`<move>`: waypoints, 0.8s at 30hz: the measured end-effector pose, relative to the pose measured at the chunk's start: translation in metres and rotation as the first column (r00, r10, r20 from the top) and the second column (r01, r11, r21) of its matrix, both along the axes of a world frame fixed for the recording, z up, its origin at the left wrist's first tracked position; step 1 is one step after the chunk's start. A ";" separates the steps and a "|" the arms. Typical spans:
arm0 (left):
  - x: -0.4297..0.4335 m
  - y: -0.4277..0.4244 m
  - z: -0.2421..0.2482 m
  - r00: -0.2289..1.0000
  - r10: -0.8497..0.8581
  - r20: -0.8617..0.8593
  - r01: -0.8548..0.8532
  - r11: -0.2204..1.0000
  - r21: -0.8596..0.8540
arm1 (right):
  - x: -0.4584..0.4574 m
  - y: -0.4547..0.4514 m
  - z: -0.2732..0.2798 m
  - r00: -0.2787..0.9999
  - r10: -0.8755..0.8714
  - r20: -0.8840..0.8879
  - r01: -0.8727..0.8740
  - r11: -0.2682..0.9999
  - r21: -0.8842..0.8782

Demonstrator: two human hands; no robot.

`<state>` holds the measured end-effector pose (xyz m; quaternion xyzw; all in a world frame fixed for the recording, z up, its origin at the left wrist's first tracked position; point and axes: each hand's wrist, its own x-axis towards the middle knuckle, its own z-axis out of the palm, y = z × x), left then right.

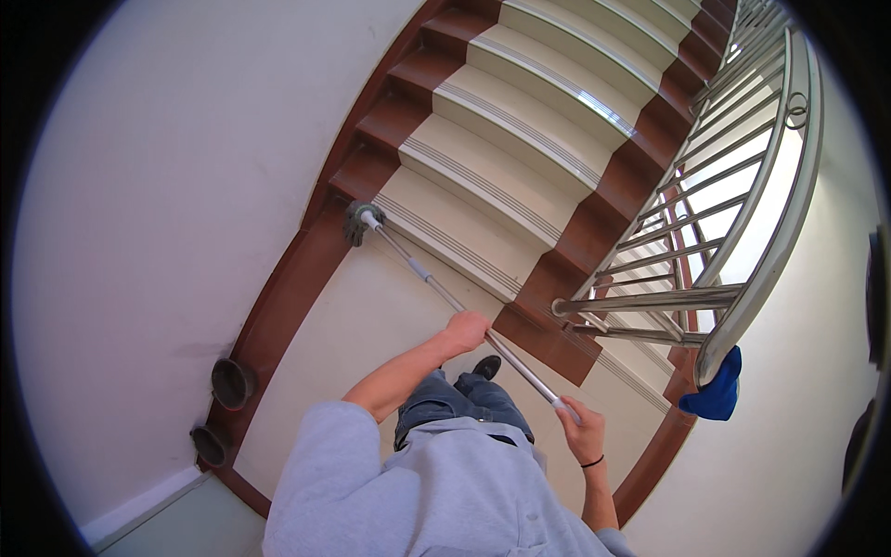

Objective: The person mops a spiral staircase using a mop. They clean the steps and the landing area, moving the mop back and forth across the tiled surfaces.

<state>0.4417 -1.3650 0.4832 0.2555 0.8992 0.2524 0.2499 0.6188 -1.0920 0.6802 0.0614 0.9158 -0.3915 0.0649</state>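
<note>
Both hands hold a metal-handled mop. My left hand is closed round the middle of the pole, and my right hand, with a dark band at the wrist, grips its near end. The grey mop head lies at the foot of the stairs, at the left end of the lowest step beside the red-brown border. Cream steps with grooved edges rise away from me. Which arm is the left one is judged from its side of the body.
A stainless steel railing curves up the right side, with a blue cloth draped on its lower end. Two dark pots stand against the left wall. A further flight shows behind the railing.
</note>
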 end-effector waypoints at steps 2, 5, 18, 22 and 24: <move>0.003 0.022 0.007 1.000 0.004 -0.026 -0.004 1.000 0.003 | 0.008 0.022 0.002 0.997 -0.045 0.066 0.047 0.999 -0.018; 0.000 0.069 0.010 0.999 -0.004 -0.047 0.005 1.000 0.021 | 0.019 0.060 0.000 0.999 -0.016 -0.035 0.017 0.999 0.040; 0.069 0.251 0.014 0.902 -0.411 0.131 0.397 0.910 0.119 | 0.118 0.172 0.046 0.925 -0.336 0.176 0.298 0.931 0.211; 0.054 0.234 0.005 0.929 -0.336 0.153 0.332 0.942 0.055 | 0.097 0.169 0.018 0.944 -0.288 0.160 0.259 0.948 0.184; 0.034 0.213 -0.006 0.955 -0.262 0.139 0.259 0.965 0.037 | 0.070 0.155 -0.003 0.976 -0.203 0.076 0.189 0.969 0.160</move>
